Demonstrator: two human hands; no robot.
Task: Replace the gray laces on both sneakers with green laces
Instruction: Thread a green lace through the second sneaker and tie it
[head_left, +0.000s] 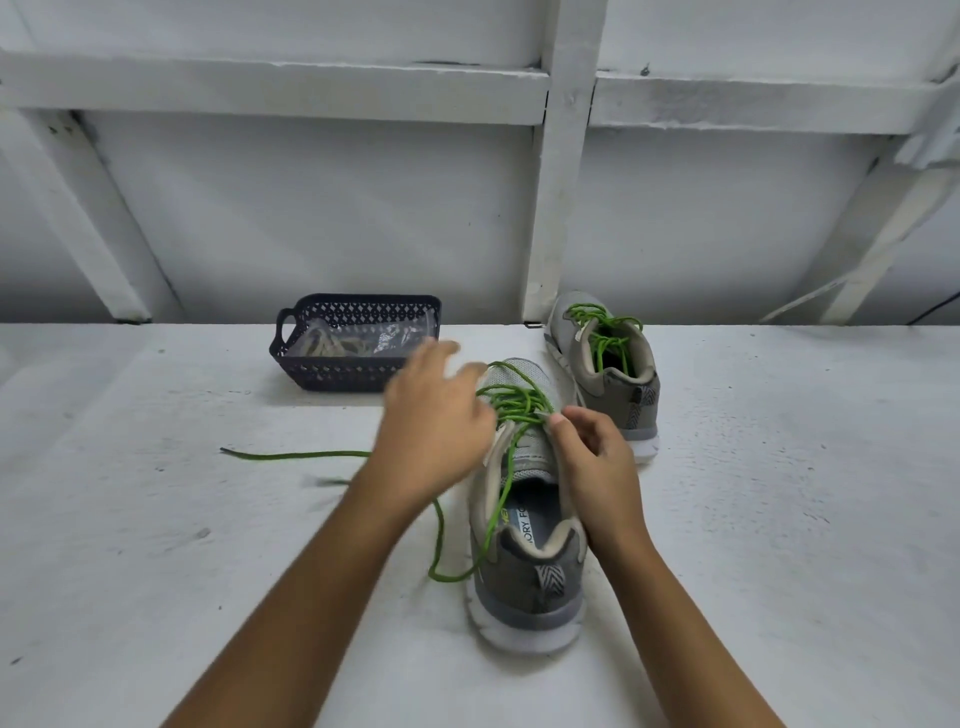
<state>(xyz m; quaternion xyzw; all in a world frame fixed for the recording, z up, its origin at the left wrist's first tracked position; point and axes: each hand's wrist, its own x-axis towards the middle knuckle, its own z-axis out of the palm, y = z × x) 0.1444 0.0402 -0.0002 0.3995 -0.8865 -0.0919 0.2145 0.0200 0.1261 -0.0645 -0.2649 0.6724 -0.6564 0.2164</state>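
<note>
A gray sneaker (530, 566) stands in front of me with its heel toward me, partly threaded with a green lace (514, 402). One lace end trails left across the table (291, 456); another loops down by the sneaker's left side. My left hand (434, 415), blurred, hovers over the sneaker's left side with fingers spread. My right hand (592, 457) pinches the sneaker's upper edge by the eyelets at the right. A second gray sneaker (610, 369) with green laces stands behind, to the right.
A dark plastic basket (332, 376) at the back of the white table (156, 519) holds gray laces and a clear plastic bag. A white wall with a vertical post (558, 182) rises right behind the table edge.
</note>
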